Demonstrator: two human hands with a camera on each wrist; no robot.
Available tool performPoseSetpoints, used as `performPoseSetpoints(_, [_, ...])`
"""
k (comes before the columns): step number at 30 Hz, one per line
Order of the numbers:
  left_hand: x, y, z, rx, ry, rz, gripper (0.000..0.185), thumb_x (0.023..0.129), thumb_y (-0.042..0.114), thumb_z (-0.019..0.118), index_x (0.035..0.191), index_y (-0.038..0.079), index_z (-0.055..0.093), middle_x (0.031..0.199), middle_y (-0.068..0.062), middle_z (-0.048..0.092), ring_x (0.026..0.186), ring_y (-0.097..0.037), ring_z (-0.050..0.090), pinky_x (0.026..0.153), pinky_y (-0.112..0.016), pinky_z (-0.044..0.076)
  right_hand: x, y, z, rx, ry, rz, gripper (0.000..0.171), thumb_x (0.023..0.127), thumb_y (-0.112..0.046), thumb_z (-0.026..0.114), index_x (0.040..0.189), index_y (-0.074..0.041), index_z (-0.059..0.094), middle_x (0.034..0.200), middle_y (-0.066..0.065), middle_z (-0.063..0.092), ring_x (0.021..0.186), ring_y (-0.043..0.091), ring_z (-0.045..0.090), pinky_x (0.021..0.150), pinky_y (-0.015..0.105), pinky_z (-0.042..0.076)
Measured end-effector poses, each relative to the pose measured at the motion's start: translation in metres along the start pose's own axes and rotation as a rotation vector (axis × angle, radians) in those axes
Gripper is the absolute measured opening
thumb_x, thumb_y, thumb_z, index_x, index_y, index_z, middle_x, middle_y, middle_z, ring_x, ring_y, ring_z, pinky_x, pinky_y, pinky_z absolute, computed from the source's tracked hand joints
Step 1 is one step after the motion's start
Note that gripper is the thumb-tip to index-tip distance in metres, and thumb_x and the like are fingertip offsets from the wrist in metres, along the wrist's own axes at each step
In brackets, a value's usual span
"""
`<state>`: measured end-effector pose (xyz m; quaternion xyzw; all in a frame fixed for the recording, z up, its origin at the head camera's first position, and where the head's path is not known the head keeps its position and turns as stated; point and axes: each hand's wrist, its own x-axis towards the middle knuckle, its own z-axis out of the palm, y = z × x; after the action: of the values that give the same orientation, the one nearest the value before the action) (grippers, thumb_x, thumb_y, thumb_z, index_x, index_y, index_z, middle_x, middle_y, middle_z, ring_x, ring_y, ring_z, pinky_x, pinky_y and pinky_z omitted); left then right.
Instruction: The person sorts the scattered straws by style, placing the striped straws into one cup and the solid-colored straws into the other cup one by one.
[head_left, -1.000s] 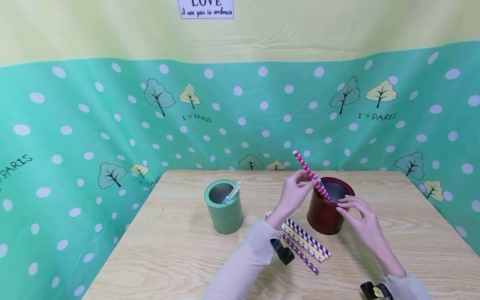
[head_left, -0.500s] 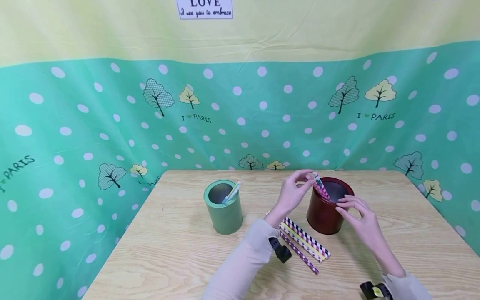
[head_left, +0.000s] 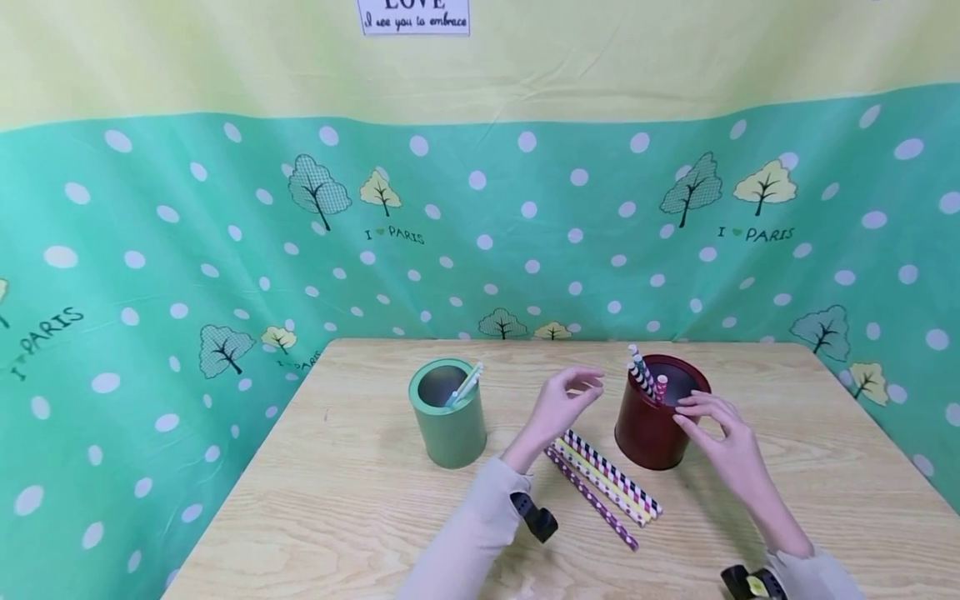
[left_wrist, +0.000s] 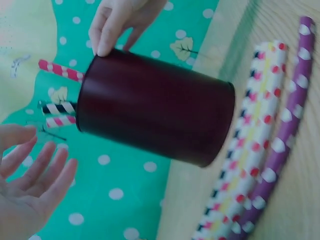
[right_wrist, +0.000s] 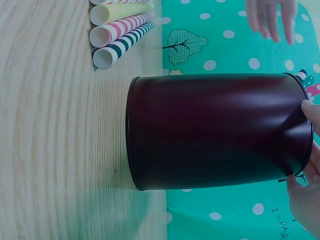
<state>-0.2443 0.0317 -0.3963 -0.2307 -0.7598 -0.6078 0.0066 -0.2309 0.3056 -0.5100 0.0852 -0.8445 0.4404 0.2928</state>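
Note:
My left hand (head_left: 562, 404) is in the air left of the dark red cylindrical container (head_left: 651, 432), fingers loosely bent and holding nothing. In the left wrist view the same hand (left_wrist: 35, 180) is beside the container's mouth, apart from the straws. My right hand (head_left: 716, 425) holds the container's rim at the front right; the right wrist view shows its thumb and fingers (right_wrist: 306, 195) at that rim. Several patterned paper straws (head_left: 641, 373) lean upright inside, among them a pink dotted one (head_left: 661, 388). Left of the container, several loose paper straws (head_left: 603, 479) lie on the table, including a purple dotted one (head_left: 600, 504).
A green cylindrical container (head_left: 450, 429) with a few pale straws (head_left: 467, 385) stands on the wooden table (head_left: 322, 500) to the left. Behind the table hangs a green and yellow printed curtain (head_left: 450, 200).
My left hand lowered the pink dotted straw into the dark red container, let it go and moved away to the left. The right hand stayed on the rim.

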Motion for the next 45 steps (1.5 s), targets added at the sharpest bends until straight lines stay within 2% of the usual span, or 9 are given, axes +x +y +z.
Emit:
performPoseSetpoints(6, [-0.011, -0.016, -0.012, 0.066, -0.134, -0.028, 0.023, 0.084, 0.013, 0.059, 0.105, 0.007, 0.062, 0.094, -0.005, 0.064, 0.083, -0.013, 0.058, 0.069, -0.019, 0.046, 0.001, -0.002, 0.000, 0.007, 0.000, -0.007, 0.016, 0.077, -0.016, 0.067, 0.090, -0.025, 0.065, 0.111, -0.012, 0.055, 0.113, 0.006, 0.040, 0.095, 0.010, 0.024])
performPoseSetpoints(11, [-0.017, -0.024, -0.018, 0.137, -0.235, -0.043, 0.022, 0.084, 0.013, 0.059, 0.104, 0.006, 0.063, 0.092, -0.006, 0.064, 0.081, -0.014, 0.058, 0.068, -0.017, 0.045, 0.000, -0.001, -0.001, -0.003, 0.000, -0.001, 0.016, 0.078, -0.017, 0.067, 0.091, -0.026, 0.065, 0.111, -0.011, 0.055, 0.114, 0.005, 0.040, 0.094, 0.009, 0.024])
performPoseSetpoints(17, [-0.028, -0.010, -0.026, 0.209, -0.335, -0.064, 0.021, 0.082, 0.005, 0.058, 0.102, 0.000, 0.062, 0.089, -0.010, 0.063, 0.077, -0.013, 0.056, 0.068, -0.017, 0.043, -0.001, -0.002, -0.001, -0.005, -0.003, 0.004, 0.016, 0.078, -0.017, 0.067, 0.091, -0.025, 0.065, 0.111, -0.011, 0.055, 0.114, 0.005, 0.039, 0.094, 0.009, 0.024])
performPoseSetpoints(20, [-0.032, -0.012, -0.029, 0.229, -0.375, -0.053, 0.021, 0.081, 0.002, 0.058, 0.101, -0.001, 0.062, 0.089, -0.011, 0.063, 0.078, -0.012, 0.055, 0.070, -0.017, 0.042, 0.000, -0.002, -0.001, 0.006, 0.001, -0.001, 0.016, 0.077, -0.015, 0.067, 0.090, -0.024, 0.066, 0.111, -0.010, 0.055, 0.114, 0.006, 0.040, 0.094, 0.010, 0.025])
performPoseSetpoints(25, [-0.032, -0.040, -0.026, 0.267, -0.411, -0.069, 0.022, 0.080, 0.005, 0.060, 0.101, 0.005, 0.063, 0.091, -0.005, 0.064, 0.081, -0.008, 0.054, 0.071, -0.017, 0.042, 0.000, -0.002, 0.000, 0.011, 0.006, -0.005, 0.017, 0.077, -0.014, 0.068, 0.090, -0.024, 0.066, 0.110, -0.011, 0.056, 0.114, 0.006, 0.040, 0.095, 0.010, 0.025])
performPoseSetpoints(28, [-0.033, -0.047, -0.027, 0.286, -0.423, -0.093, 0.021, 0.078, 0.008, 0.063, 0.099, 0.006, 0.063, 0.091, -0.001, 0.063, 0.082, -0.007, 0.054, 0.072, -0.017, 0.042, 0.000, -0.001, 0.000, 0.006, 0.008, -0.004, 0.017, 0.076, -0.015, 0.068, 0.090, -0.025, 0.066, 0.110, -0.012, 0.056, 0.114, 0.006, 0.040, 0.095, 0.010, 0.025])
performPoseSetpoints(35, [-0.037, -0.052, -0.028, 0.296, -0.471, -0.117, 0.019, 0.078, 0.006, 0.064, 0.096, 0.004, 0.064, 0.087, 0.000, 0.063, 0.076, -0.003, 0.055, 0.070, -0.016, 0.043, 0.001, -0.002, 0.000, 0.013, 0.009, -0.004, 0.017, 0.076, -0.014, 0.068, 0.089, -0.024, 0.066, 0.110, -0.011, 0.056, 0.113, 0.007, 0.040, 0.095, 0.011, 0.025])
performPoseSetpoints(45, [-0.040, -0.056, -0.026, 0.301, -0.553, -0.090, 0.018, 0.077, 0.002, 0.064, 0.094, 0.001, 0.063, 0.089, -0.008, 0.065, 0.080, -0.007, 0.058, 0.074, -0.016, 0.044, 0.000, -0.003, -0.001, 0.010, 0.003, 0.002, 0.016, 0.077, -0.015, 0.068, 0.090, -0.025, 0.066, 0.110, -0.011, 0.056, 0.114, 0.007, 0.040, 0.094, 0.010, 0.025])
